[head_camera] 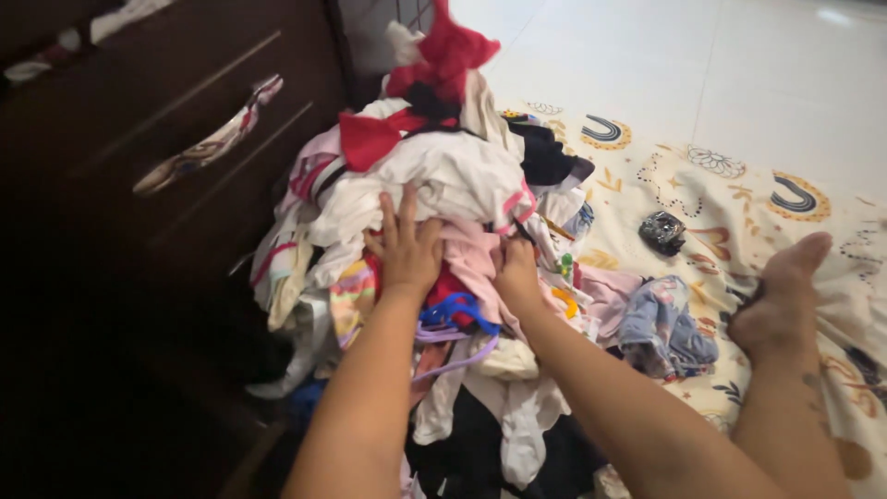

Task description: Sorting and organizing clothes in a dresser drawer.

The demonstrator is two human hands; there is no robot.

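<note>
White garment (443, 180) tops the clothes pile (434, 277) betw. dark dresser (139, 185) and patterned sheet (739, 212). L hand (407, 245) lies flat on pile, fingers spread, gripping nothing. R hand (516, 270) pinches pink cloth (471, 254), fingers prob. closed; partly hidden. Foot (781, 300) rests on sheet, well apart from pile

Head camera looks steeply down, close over the clothes pile (434, 231).

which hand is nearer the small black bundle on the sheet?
Right. The right hand grips pink cloth at the pile's middle, with the black bundle off to its right on the sheet. The left hand lies flat on the pile, farther left.
</note>
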